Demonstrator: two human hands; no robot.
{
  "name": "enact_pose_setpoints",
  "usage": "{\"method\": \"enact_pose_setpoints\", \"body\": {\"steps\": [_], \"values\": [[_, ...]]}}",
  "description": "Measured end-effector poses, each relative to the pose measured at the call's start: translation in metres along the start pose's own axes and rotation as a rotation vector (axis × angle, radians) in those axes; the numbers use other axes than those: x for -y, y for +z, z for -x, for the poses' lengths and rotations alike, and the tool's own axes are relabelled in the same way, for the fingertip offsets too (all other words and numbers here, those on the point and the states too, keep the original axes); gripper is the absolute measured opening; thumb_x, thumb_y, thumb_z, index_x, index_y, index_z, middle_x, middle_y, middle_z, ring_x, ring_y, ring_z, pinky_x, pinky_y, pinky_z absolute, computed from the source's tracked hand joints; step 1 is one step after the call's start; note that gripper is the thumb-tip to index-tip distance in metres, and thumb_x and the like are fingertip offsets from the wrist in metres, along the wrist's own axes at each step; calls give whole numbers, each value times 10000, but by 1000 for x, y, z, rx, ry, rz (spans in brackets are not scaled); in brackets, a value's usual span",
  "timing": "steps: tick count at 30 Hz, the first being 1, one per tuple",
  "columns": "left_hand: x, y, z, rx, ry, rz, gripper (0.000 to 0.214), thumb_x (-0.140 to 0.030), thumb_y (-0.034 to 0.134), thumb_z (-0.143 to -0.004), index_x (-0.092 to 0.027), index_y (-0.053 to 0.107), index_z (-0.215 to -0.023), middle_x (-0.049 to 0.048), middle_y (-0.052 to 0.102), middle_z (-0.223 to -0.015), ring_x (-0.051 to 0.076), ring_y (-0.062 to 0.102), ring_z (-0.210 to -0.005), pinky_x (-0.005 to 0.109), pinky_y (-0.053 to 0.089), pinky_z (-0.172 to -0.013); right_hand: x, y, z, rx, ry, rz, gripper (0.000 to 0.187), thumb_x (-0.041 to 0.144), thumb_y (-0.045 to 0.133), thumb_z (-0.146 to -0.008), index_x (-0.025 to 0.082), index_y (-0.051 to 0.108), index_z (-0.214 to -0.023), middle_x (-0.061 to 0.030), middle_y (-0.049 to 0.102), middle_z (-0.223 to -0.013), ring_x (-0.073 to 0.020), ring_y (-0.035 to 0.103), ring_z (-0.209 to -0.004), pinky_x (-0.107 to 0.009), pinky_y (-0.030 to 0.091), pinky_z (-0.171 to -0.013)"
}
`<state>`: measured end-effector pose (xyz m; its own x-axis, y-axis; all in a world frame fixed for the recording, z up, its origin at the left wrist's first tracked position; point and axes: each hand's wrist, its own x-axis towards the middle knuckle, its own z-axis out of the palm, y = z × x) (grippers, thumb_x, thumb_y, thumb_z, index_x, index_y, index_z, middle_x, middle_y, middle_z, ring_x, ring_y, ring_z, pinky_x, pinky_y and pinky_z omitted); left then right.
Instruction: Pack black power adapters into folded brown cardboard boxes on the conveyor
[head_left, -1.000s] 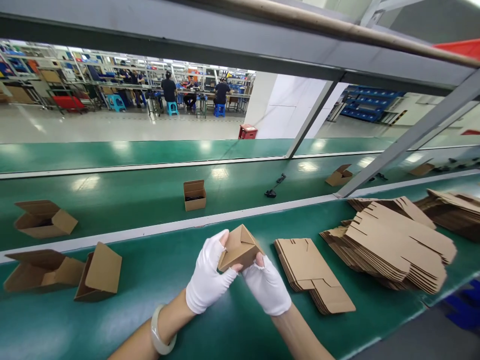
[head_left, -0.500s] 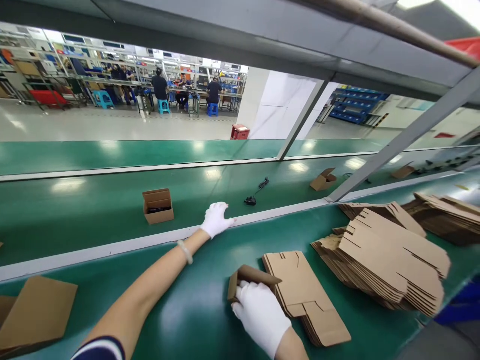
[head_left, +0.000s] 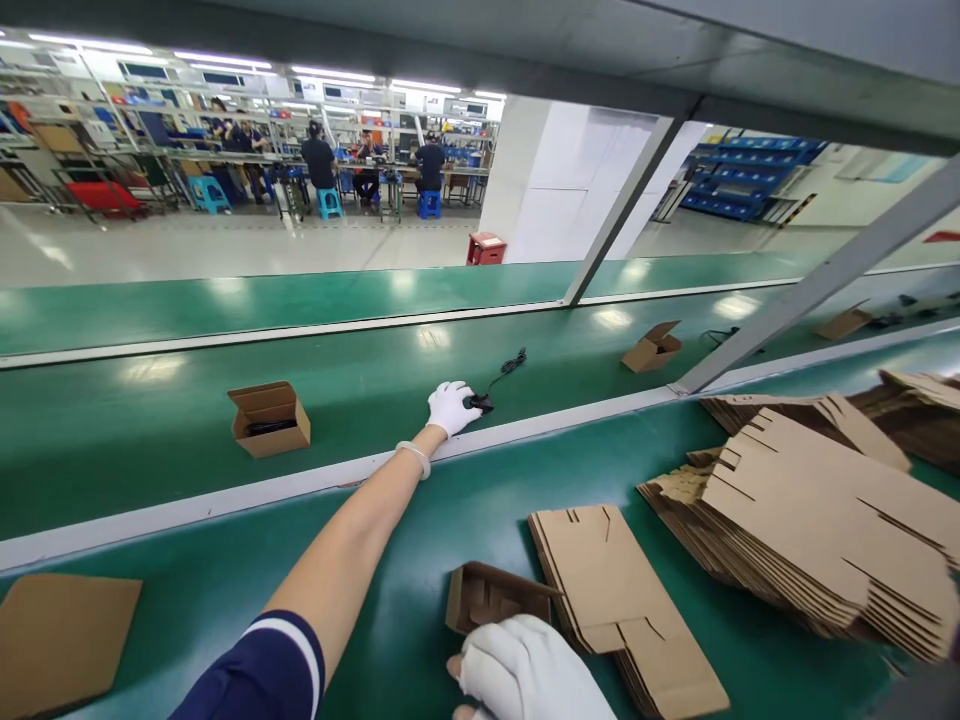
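Note:
My left hand [head_left: 450, 407], in a white glove, reaches out over the green conveyor belt [head_left: 150, 420] and closes on a black charger [head_left: 477, 403] whose cable [head_left: 511, 364] trails away to the right. My right hand [head_left: 529, 672], also gloved, rests at the bottom of the view against a small folded brown carton [head_left: 491, 596] that lies open on the near green shelf; its fingers are mostly hidden. A stack of flat carton blanks [head_left: 622, 590] lies just right of that carton.
An open small box [head_left: 268, 418] stands on the belt to the left, another [head_left: 652, 347] farther right. Large piles of flat blanks [head_left: 810, 520] fill the right side. A brown flap [head_left: 60, 640] lies at left. A slanted metal post [head_left: 810, 290] crosses at right. People sit at benches far behind.
My left hand let go of the folded carton, stretched forward across the shelf edge and reached the black charger on the belt. My right hand set the carton down on the shelf.

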<state>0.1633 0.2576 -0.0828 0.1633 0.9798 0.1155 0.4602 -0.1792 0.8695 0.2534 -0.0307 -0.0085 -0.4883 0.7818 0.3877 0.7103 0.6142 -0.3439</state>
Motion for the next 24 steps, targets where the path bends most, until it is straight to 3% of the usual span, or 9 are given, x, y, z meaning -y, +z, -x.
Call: {"method": "enact_pose_setpoints", "body": {"steps": [5,8,11,14,16,19,21,24], "values": [[-17,-37,22,-92,70,435,370,-441,679,-679,-169,588,-912,86,621,-1061,250,547,-1085,435,380,-991,14,8,0,-92,-26,-135,200,322,464,-850,257,627,-753,18,656,-648,-128,583,-566,-246,433,-575],[-40,-65,42,-142,109,689,455,-581,516,-767,-177,537,-975,69,629,-961,215,625,-945,416,473,-881,23,2,-5,-58,88,-161,182,248,469,-837,254,629,-752,16,663,-737,-136,587,-646,-252,440,-608],[-73,-98,77,-145,125,970,431,-578,456,-815,-176,542,-944,48,627,-879,170,646,-814,379,505,-829,31,-1,-23,-52,261,-174,210,201,473,-827,237,632,-961,-17,660,-899,-162,595,-763,-283,463,-684],[-110,-128,126,-35,105,1332,269,-426,526,-841,-168,581,-894,22,626,-828,114,621,-674,325,524,-765,36,7,-48,-35,414,-212,478,255,541,-788,143,494,-1251,-97,626,-1008,-178,576,-713,-327,475,-691],[-131,-142,159,-16,116,1386,221,-380,533,-852,-171,596,-887,14,628,-848,103,617,-660,295,536,-723,42,15,-63,39,452,-305,600,278,601,-738,121,447,-1297,-96,623,-972,-170,551,-658,-325,470,-666],[-148,-155,199,-84,158,1331,214,-386,561,-842,-186,605,-906,6,630,-877,113,634,-700,296,552,-722,57,22,-75,254,399,-570,454,241,606,-710,184,562,-1158,3,600,-727,-132,485,-566,-266,429,-578],[-148,-161,216,-146,188,1279,224,-391,597,-820,-201,602,-939,3,633,-887,129,649,-739,311,563,-735,67,22,-74,376,366,-798,328,206,573,-713,199,613,-1038,37,547,-620,-109,447,-529,-231,391,-530],[-140,-166,231,-254,217,1225,262,-393,644,-784,-203,597,-958,7,640,-902,150,662,-776,311,576,-725,79,21,-63,431,380,-1138,328,233,510,-754,170,599,-1063,-1,602,-742,-87,453,-545,-222,388,-539]]}}
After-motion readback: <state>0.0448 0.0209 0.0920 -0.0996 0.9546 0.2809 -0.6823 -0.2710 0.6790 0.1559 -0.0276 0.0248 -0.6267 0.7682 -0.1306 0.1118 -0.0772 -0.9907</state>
